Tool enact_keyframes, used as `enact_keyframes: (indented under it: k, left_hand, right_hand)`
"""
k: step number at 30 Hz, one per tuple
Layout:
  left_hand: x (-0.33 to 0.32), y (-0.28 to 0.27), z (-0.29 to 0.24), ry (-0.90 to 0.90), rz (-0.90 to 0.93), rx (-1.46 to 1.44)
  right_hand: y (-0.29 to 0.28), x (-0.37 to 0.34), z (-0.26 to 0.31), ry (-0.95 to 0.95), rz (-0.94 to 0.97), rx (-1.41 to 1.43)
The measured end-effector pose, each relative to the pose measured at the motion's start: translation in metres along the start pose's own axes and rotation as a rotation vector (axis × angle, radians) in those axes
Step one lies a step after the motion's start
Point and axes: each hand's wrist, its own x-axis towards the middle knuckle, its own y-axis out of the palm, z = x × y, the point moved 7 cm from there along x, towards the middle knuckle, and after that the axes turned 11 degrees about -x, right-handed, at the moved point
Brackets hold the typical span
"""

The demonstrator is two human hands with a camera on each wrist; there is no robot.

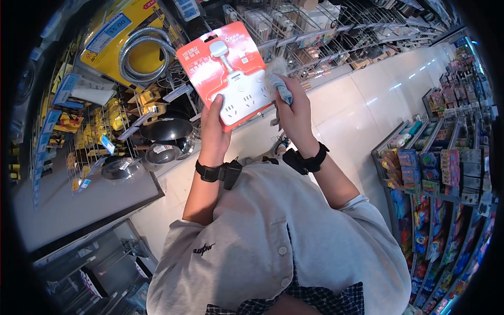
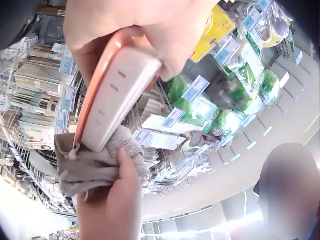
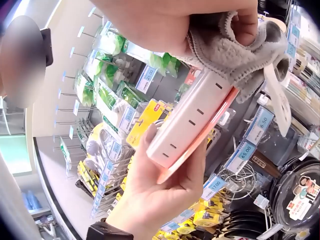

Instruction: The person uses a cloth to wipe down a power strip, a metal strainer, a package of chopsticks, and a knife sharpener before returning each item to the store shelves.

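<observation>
My left hand (image 1: 214,128) grips a white power strip (image 1: 241,97) on a red cardboard backing (image 1: 195,59), thumb on the front face near its lower left corner. The pack is tilted, its sockets facing me. A grey fluffy cloth (image 1: 282,86) is bunched in my right hand (image 1: 296,113), which holds it against the strip's right end. In the right wrist view, the cloth (image 3: 240,50) wraps over the upper end of the strip (image 3: 190,117), and a white tag (image 3: 277,100) hangs from it. The left wrist view shows the right thumb (image 2: 127,172) pressing into the folds.
Hanging racks ahead carry a coiled metal hose (image 1: 147,55) on yellow card and other packs. Black pans (image 1: 167,127) lie on the left shelf. Stocked shelves (image 1: 436,173) line the right side, across a tiled aisle floor (image 1: 362,100). Price tags (image 3: 242,155) stick out from the racks.
</observation>
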Motion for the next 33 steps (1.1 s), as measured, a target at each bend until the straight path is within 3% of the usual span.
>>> enact_keyframes:
  k: [3, 6, 8, 10, 17, 19, 21, 25, 28, 32, 33]
  left_hand:
    - [0.004, -0.002, 0.002, -0.073, -0.01, -0.057]
    - [0.001, -0.001, 0.002, -0.064, -0.083, 0.0]
    - [0.008, -0.006, 0.005, -0.035, 0.05, 0.182]
    - [0.004, -0.002, 0.008, -0.056, 0.078, 0.246]
    - [-0.005, -0.012, 0.014, -0.161, 0.027, 0.006]
    - [-0.007, -0.019, 0.018, -0.277, 0.044, -0.18]
    - [-0.005, -0.016, 0.011, -0.257, 0.073, -0.237]
    - [-0.008, -0.006, -0.006, -0.228, 0.095, -0.333]
    - [-0.002, -0.006, -0.004, -0.18, 0.057, -0.294]
    - [-0.004, -0.006, 0.011, -0.246, 0.094, -0.271]
    - [-0.006, -0.003, 0.011, -0.216, 0.024, -0.191]
  right_hand:
    - [0.001, -0.002, -0.007, 0.008, 0.001, 0.001]
    - [-0.005, -0.005, 0.011, -0.126, -0.021, -0.2]
    - [-0.001, -0.008, 0.045, -0.378, 0.04, -0.436]
    - [0.012, -0.013, 0.066, -0.443, 0.088, -0.428]
    - [0.042, -0.021, 0.084, -0.625, 0.229, -0.385]
    - [0.045, -0.028, 0.086, -0.669, 0.243, -0.406]
    - [0.05, -0.045, 0.09, -0.785, 0.365, -0.4]
    - [0.05, -0.065, 0.089, -0.798, 0.473, -0.355]
    - [0.048, -0.059, 0.09, -0.8, 0.413, -0.387]
    - [0.046, -0.044, 0.088, -0.701, 0.296, -0.495]
    - [0.045, -0.038, 0.086, -0.667, 0.244, -0.525]
